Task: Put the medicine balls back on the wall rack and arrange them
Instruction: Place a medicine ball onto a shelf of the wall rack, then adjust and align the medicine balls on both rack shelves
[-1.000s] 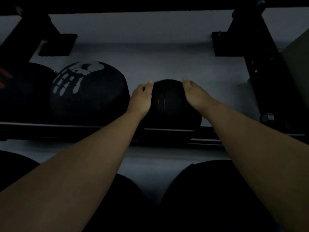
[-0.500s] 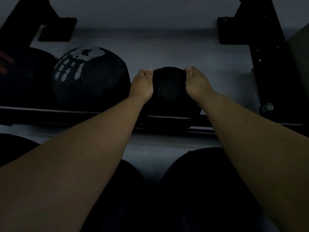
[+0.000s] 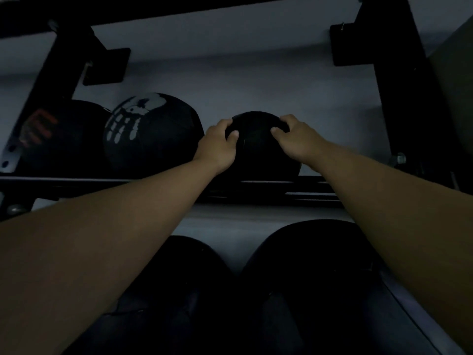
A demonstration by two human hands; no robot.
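Note:
A small black medicine ball (image 3: 258,155) sits on the upper rail of the black wall rack (image 3: 307,187). My left hand (image 3: 217,144) grips its left top side, fingers curled over it. My right hand (image 3: 298,138) grips its right top side the same way. To the left on the same rail rests a larger black ball with a white hand print (image 3: 151,134), close beside my left hand. Further left is another dark ball with red markings (image 3: 56,134).
Two big dark balls (image 3: 174,290) (image 3: 314,278) lie on the lower level under my forearms. Black rack uprights (image 3: 407,98) and brackets (image 3: 105,65) frame the shelf left and right against the pale wall. To the right of the small ball is a bare stretch of rail.
Both hands have slid from the ball's sides up onto its top, with fingers now curled over it. The view has tilted slightly downward.

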